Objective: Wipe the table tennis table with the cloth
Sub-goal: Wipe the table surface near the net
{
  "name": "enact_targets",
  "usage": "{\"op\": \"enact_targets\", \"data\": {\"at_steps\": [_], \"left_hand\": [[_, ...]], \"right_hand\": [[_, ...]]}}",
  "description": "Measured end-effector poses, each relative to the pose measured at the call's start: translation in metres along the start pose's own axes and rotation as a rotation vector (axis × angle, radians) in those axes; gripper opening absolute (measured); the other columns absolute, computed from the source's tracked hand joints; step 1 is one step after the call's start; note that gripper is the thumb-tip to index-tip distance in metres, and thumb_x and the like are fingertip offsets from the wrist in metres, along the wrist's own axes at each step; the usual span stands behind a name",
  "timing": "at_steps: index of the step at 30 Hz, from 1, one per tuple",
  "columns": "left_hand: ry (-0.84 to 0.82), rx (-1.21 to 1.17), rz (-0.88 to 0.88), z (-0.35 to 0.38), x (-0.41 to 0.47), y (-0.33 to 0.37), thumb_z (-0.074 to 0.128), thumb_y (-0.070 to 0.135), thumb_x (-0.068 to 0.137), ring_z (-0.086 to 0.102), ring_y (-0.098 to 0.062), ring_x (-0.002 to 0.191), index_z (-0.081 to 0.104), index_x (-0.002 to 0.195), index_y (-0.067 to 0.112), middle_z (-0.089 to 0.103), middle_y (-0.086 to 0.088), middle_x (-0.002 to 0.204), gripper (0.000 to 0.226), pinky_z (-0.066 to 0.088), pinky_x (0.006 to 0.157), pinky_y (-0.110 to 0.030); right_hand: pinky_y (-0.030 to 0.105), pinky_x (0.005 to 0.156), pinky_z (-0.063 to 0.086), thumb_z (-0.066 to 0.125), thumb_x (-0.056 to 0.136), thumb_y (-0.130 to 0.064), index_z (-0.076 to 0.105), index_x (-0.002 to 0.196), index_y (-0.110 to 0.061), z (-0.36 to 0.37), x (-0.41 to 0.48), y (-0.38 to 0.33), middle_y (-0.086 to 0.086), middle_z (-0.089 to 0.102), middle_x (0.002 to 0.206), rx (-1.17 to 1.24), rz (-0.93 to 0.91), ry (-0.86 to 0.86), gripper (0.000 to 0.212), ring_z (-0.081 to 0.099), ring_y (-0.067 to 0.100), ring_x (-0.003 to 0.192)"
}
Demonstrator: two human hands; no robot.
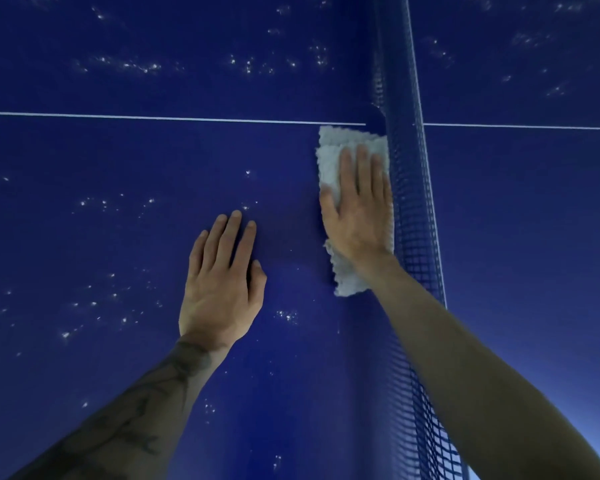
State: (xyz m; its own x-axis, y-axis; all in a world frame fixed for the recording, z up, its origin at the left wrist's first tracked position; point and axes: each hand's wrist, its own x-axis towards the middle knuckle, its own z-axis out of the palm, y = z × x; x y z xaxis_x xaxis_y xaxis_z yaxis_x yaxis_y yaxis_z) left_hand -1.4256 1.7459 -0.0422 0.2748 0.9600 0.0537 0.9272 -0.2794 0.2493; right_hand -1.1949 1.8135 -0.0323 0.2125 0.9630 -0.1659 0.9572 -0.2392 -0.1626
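The dark blue table tennis table [118,237] fills the view, dotted with white specks. A white fluffy cloth [329,157] lies folded lengthwise on the table, right against the left side of the net. My right hand [359,209] presses flat on the cloth with straight fingers pointing away from me. My left hand [222,282] rests flat on the bare table surface to the left of the cloth, fingers straight, holding nothing.
The blue mesh net [409,209] with a white top band runs from top centre to bottom right, just right of the cloth. A thin white centre line [153,117] crosses the table beyond both hands. White specks cluster left of my left hand and on the far half.
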Motion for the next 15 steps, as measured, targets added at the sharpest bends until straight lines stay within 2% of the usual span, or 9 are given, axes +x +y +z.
{"op": "enact_targets", "data": {"at_steps": [2,6,8,12,15], "left_hand": [[0.002,0.002,0.002,0.000,0.000,0.001,0.040,0.027,0.107,0.026,-0.031,0.158,0.042,0.158,0.005,0.033,-0.014,0.168,0.055,0.019,0.130,-0.050],[-0.001,-0.003,-0.021,0.001,0.000,0.001,0.041,0.027,0.106,0.025,-0.029,0.159,0.038,0.158,0.002,0.030,-0.015,0.170,0.058,0.016,0.131,-0.046],[-0.003,-0.007,-0.035,0.001,0.000,0.001,0.040,0.027,0.106,0.024,-0.028,0.159,0.035,0.159,-0.001,0.028,-0.015,0.170,0.060,0.015,0.132,-0.045],[-0.009,-0.015,-0.039,0.000,0.000,0.001,0.036,0.028,0.106,0.024,-0.028,0.159,0.034,0.159,-0.001,0.029,-0.015,0.170,0.060,0.012,0.132,-0.042],[-0.005,-0.026,-0.040,0.000,-0.001,0.001,0.034,0.027,0.106,0.024,-0.027,0.159,0.033,0.160,-0.001,0.029,-0.015,0.170,0.060,0.013,0.132,-0.043]], "right_hand": [[0.052,0.134,0.007,0.020,0.112,-0.051,0.003,0.171,-0.014,0.000,0.012,-0.022,0.015,-0.002,0.178,0.009,0.036,0.036,0.072,-0.003,0.036,0.164],[0.049,0.134,0.007,0.017,0.112,-0.051,0.007,0.171,-0.019,0.016,-0.025,-0.058,0.010,0.000,0.179,-0.007,-0.298,0.012,0.068,-0.004,0.031,0.165],[0.047,0.135,0.005,0.018,0.112,-0.052,0.007,0.171,-0.020,0.021,-0.047,-0.039,0.008,0.000,0.179,-0.033,-0.346,0.004,0.068,-0.006,0.028,0.165],[0.051,0.134,0.006,0.017,0.112,-0.052,0.003,0.171,-0.017,0.009,-0.034,0.003,0.011,-0.003,0.179,-0.033,-0.074,0.006,0.070,-0.006,0.033,0.165],[0.052,0.134,0.008,0.017,0.112,-0.050,0.005,0.171,-0.014,0.008,-0.016,-0.017,0.015,0.001,0.178,-0.012,0.063,0.062,0.070,0.001,0.036,0.164]]}}
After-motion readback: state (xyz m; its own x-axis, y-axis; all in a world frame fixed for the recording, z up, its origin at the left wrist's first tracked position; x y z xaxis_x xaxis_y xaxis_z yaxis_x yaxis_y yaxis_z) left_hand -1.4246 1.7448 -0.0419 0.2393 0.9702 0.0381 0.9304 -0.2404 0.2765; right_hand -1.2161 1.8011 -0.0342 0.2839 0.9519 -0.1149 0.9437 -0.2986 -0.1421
